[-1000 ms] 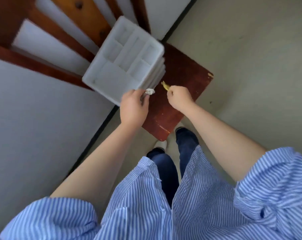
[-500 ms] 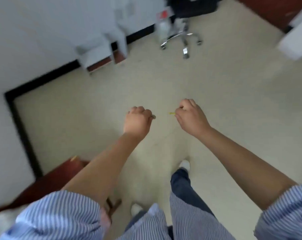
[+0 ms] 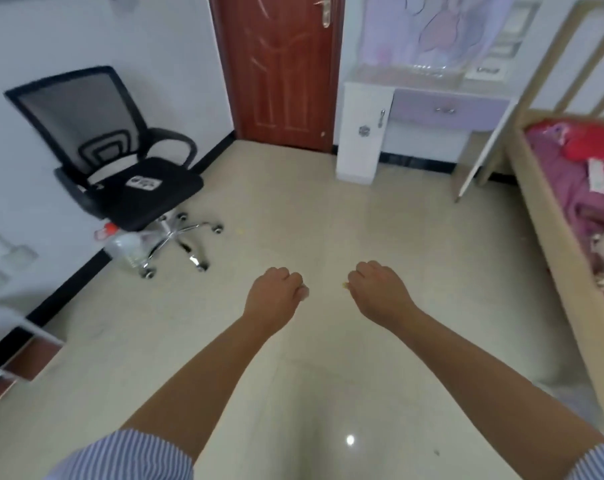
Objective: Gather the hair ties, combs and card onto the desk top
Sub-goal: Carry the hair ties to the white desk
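My left hand [image 3: 276,294] is a closed fist held out over the floor, and what it grips is hidden inside. My right hand [image 3: 376,289] is also closed, with the tip of a small yellow hair tie [image 3: 344,285] poking out at the thumb side. The white and lilac desk [image 3: 411,81] stands far ahead by the wall, well beyond both hands. A pale card-like thing [image 3: 143,182] lies on the seat of the black office chair [image 3: 120,168] at the left.
A brown door [image 3: 279,71] is straight ahead. A wooden bed [image 3: 563,237] with pink bedding runs along the right. A plastic bottle [image 3: 127,249] lies by the chair's wheels, and a small yellow speck [image 3: 239,232] is on the beige floor.
The view has swung from the brown stool and white divided tray to the open room. Both hands stay closed, and the white bit that stuck out of the left fist no longer shows.
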Tool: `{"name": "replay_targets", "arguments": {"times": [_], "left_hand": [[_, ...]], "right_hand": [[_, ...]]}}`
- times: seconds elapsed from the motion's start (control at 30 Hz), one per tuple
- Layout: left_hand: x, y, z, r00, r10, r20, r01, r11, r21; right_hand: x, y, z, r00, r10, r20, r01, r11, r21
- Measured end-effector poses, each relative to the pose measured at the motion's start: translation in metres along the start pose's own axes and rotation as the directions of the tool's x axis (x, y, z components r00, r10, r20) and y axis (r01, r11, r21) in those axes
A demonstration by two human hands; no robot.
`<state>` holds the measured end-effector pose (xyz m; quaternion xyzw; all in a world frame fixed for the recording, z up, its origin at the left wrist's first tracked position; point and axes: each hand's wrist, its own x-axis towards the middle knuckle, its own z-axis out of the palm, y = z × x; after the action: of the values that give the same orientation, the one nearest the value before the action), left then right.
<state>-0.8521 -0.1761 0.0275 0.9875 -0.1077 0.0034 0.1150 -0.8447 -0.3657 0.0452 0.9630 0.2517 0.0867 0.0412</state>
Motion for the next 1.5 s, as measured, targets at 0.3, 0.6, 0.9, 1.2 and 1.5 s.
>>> {"name": "replay_targets", "arguments": {"times": [0.3, 0.6, 0.9, 1.2, 1.5], "left_hand": [[0.348, -0.024, -0.043, 0.981, 0.166, -0.103, -0.150, 0.979, 0.141], [0.655, -0.012, -0.049, 0.954, 0.288, -0.080, -0.272, 0.947, 0.171], [0.966, 0.019, -0.032, 0.951, 0.307, -0.027, -0.296, 0.934, 0.201], [1.226, -0.012, -0.007, 0.959, 0.130, 0.252, -0.156, 0.984, 0.090], [1.514, -0.056, 0.026, 0.951, 0.098, 0.293, -0.117, 0.992, 0.049]], "right_hand": [[0.253, 0.205, 0.046, 0.989, 0.144, 0.031, -0.141, 0.986, -0.090], [0.445, 0.397, 0.072, 0.916, 0.397, 0.059, -0.389, 0.914, -0.113], [0.650, 0.618, 0.123, 0.893, 0.450, -0.017, -0.445, 0.888, 0.112], [0.850, 0.783, 0.188, 0.864, 0.467, 0.187, -0.502, 0.817, 0.284], [1.079, 0.937, 0.296, 0.805, 0.477, 0.354, -0.583, 0.748, 0.317]]}}
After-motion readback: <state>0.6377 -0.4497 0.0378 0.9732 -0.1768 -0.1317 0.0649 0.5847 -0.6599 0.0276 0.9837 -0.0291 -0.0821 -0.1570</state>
